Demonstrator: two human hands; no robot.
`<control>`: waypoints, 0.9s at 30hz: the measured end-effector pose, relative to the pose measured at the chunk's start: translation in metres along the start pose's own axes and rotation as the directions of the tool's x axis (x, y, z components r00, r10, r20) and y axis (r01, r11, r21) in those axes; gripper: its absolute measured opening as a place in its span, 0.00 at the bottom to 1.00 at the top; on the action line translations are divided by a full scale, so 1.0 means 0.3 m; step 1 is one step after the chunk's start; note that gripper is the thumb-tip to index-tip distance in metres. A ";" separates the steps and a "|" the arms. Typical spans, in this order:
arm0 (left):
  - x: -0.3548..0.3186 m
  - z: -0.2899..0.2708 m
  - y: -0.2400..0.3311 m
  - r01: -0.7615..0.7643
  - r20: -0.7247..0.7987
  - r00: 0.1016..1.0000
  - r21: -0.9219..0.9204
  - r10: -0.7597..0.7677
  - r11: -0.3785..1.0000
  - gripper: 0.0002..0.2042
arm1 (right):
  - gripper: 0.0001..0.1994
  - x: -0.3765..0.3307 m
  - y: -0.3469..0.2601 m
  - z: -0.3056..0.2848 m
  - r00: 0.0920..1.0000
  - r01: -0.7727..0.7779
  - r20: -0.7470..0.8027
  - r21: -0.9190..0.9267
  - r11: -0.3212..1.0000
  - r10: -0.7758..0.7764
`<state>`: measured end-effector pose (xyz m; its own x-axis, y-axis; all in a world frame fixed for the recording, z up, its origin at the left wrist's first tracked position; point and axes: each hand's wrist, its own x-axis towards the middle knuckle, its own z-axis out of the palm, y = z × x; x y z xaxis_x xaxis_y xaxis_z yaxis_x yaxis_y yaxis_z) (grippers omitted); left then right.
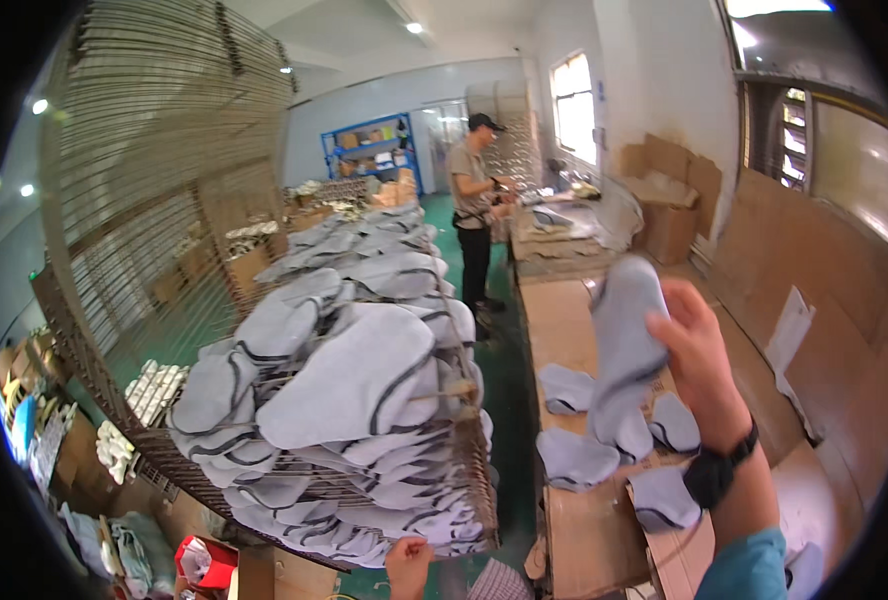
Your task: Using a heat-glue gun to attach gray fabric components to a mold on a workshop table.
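My right hand (699, 340) is closed on a light grey sock (626, 320), held up over the cardboard-covered bench (574, 540) on the right. The sock hangs down from the fingers, and its dark band shows faintly. Beneath it, several grey socks with dark bands (576, 458) lie on the cardboard. At the lower edge, my left hand (409, 568) has its fingers curled in, just below the front of the loaded rack. I cannot make out what, if anything, is in it. The nearest large grey sock (349, 380) lies flat on top of the rack.
A wire rack (479, 480) stacked with layered socks stands left of the bench, its tall wire panel (154, 130) raised alongside. A green-floored aisle (509, 400) separates rack and bench. Farther back, a person in a cap (472, 190) stands working at the bench. Cardboard boxes (669, 225) line the right wall.
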<state>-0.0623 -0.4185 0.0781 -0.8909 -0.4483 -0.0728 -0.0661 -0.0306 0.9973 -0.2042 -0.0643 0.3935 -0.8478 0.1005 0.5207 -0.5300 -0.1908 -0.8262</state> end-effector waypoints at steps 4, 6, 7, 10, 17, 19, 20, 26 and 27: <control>-0.068 -0.153 0.039 -0.001 -0.191 0.977 0.430 0.092 0.903 0.07 | 0.20 0.391 0.045 0.324 0.993 0.100 0.013 0.425 0.900 -0.116; -0.131 -0.218 0.061 -0.041 -0.326 0.932 0.335 0.156 0.941 0.07 | 0.17 0.511 0.124 0.460 0.999 0.039 -0.031 0.548 0.836 -0.027; -0.168 -0.252 0.069 -0.006 -0.347 0.933 0.243 0.093 0.970 0.08 | 0.16 0.559 0.174 0.523 0.999 0.041 -0.024 0.628 0.777 -0.034; -0.220 -0.342 0.057 0.063 -0.422 0.905 0.245 0.048 0.968 0.08 | 0.18 0.591 0.381 0.654 0.984 -0.132 0.000 0.664 0.736 0.177; -0.214 -0.295 0.083 0.066 -0.535 0.843 0.207 0.056 0.976 0.09 | 0.13 0.415 0.722 0.454 0.983 0.169 0.155 -0.588 0.791 -0.095; -0.181 -0.243 0.157 0.063 -0.500 0.865 0.190 0.042 0.980 0.08 | 0.11 0.364 0.819 0.288 0.998 -0.041 0.036 -0.281 0.959 0.053; -0.166 -0.220 0.193 0.057 -0.483 0.875 0.159 0.027 0.986 0.07 | 0.11 0.313 0.885 0.165 0.993 -0.120 -0.019 -0.280 0.953 0.119; -0.016 -0.044 0.273 0.034 -0.433 0.901 0.131 0.026 0.991 0.06 | 0.19 -0.281 1.334 -0.568 0.608 -0.778 -0.723 -0.460 0.429 0.328; 0.006 -0.030 0.269 0.020 -0.401 0.915 0.174 0.052 0.985 0.06 | 0.19 -0.399 1.387 -0.626 0.546 -0.831 -0.767 -0.445 0.334 0.337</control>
<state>-0.0654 -0.4298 0.1583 -0.6384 -0.7696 -0.0139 -0.1612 0.1161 0.9801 -0.3263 0.0275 -0.0531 -0.6540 0.7396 -0.1591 0.5206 0.2874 -0.8040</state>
